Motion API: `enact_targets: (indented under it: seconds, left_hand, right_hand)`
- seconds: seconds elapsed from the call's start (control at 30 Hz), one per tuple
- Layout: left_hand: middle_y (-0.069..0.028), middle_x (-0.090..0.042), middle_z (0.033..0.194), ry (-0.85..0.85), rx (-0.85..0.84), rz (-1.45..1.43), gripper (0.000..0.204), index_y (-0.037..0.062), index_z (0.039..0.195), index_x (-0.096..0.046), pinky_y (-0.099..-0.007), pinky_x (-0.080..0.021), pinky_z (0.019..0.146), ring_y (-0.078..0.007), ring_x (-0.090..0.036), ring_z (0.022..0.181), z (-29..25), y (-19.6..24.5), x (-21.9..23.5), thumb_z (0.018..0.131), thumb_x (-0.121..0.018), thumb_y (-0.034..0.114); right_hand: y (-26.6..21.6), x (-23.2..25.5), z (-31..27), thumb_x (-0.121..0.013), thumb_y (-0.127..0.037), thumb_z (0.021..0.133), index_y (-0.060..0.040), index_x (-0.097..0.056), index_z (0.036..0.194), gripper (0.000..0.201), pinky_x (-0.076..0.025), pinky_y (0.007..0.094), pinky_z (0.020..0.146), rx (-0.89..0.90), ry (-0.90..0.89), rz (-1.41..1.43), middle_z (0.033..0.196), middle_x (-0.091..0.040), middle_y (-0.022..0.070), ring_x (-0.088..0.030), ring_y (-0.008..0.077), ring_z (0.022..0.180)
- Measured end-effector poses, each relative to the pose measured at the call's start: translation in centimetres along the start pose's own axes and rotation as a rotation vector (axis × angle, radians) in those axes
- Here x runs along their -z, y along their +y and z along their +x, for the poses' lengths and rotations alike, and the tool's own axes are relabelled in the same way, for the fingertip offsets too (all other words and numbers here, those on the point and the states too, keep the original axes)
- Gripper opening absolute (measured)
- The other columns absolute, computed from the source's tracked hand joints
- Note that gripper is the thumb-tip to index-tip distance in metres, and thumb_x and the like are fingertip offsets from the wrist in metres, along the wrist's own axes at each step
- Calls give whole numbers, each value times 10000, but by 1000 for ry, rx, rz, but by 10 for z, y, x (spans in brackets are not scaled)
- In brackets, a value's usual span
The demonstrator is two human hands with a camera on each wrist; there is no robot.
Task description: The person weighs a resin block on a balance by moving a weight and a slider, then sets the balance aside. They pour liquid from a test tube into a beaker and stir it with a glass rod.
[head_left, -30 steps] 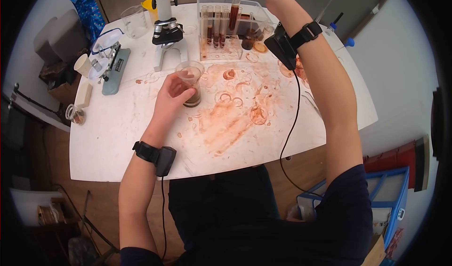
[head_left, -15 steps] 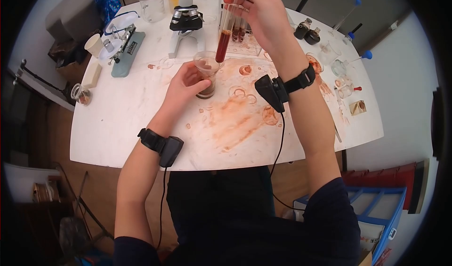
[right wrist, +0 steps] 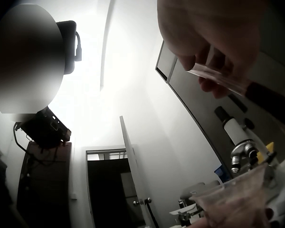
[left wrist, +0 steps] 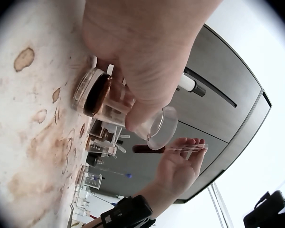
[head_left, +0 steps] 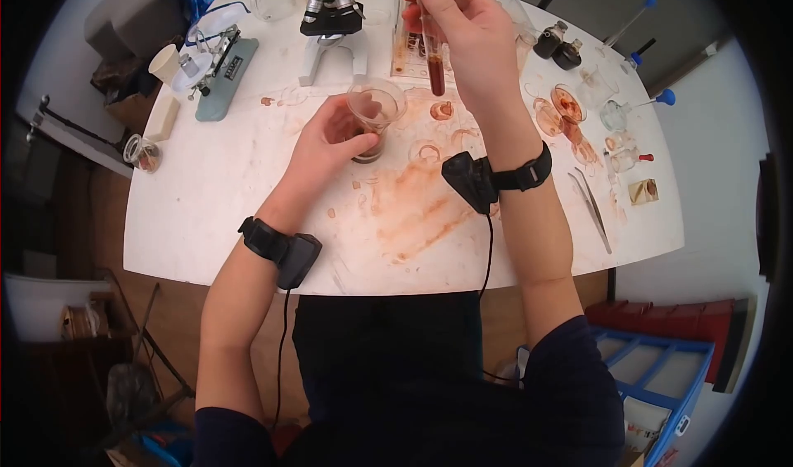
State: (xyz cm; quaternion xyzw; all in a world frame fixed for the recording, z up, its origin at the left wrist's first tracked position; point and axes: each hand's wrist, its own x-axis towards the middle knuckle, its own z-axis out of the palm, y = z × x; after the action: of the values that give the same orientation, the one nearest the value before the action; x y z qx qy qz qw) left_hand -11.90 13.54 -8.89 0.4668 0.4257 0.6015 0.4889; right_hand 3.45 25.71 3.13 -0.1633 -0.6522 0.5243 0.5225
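My left hand (head_left: 325,146) grips a clear flared glass (head_left: 377,101) around its side, thumb toward me. The glass stands upright on the stained white table, with dark brown liquid in its bottom, plain in the left wrist view. Up and to the right of it, my right hand (head_left: 477,42) holds a glass test tube (head_left: 436,72) in its fingers near the upper part. Dark red liquid fills the tube's lower end, which hangs down beyond the glass's right rim. In the right wrist view the tube (right wrist: 268,100) slants past the fingers, with the glass (right wrist: 232,199) below.
Behind my hands stand a microscope (head_left: 332,17) and a rack (head_left: 409,61) of test tubes, partly hidden by the right hand. A balance (head_left: 227,79) is at the left. Tweezers (head_left: 591,211), a stained dish (head_left: 567,104) and dark bottles (head_left: 567,54) lie or stand at the right.
My right hand has brought the test tube from over the rack down toward the glass, then a little to the right of its rim. My left hand keeps its grip on the glass.
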Motion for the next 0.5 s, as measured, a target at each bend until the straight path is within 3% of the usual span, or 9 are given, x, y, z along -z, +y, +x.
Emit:
enact_targets:
  seconds: [0.23, 0.3, 0.4, 0.5]
  left_hand:
    - [-82, -599, 1352, 71, -63, 79, 533, 11, 1449, -468, -313, -413, 1085, -174, -559, 1259, -1, 5, 1, 956, -658, 81]
    - [-94, -628, 1315, 129, -81, 43, 511, -7, 1419, -482, -312, -432, 1061, -169, -593, 1217, 1, 0, 4, 957, -671, 103]
    - [-98, -652, 1280, 142, -97, 3, 472, -20, 1385, -510, -306, -445, 1040, -165, -615, 1185, 0, -1, 4, 965, -670, 123]
    - [-95, -663, 1262, 138, -109, 2, 434, -22, 1361, -534, -302, -448, 1033, -161, -620, 1172, 3, -1, 7, 977, -657, 137]
  right_hand:
    - [20, 7, 2, -661, -174, 986, 19, -676, 1216, 300, -531, 254, 787, -43, -165, -233, 1033, -707, 51, -647, 112, 886]
    - [15, 8, -1, -673, -174, 973, 8, -691, 1200, 291, -536, 270, 789, -82, -237, -336, 1044, -718, 66, -656, 128, 887]
    - [15, 10, -4, -678, -183, 962, 1, -705, 1175, 282, -543, 299, 790, 99, -308, -536, 1065, -728, 116, -676, 169, 895]
    - [16, 11, -6, -676, -182, 955, -23, -720, 1158, 262, -545, 326, 807, 103, -364, -563, 1047, -716, 143, -689, 222, 911]
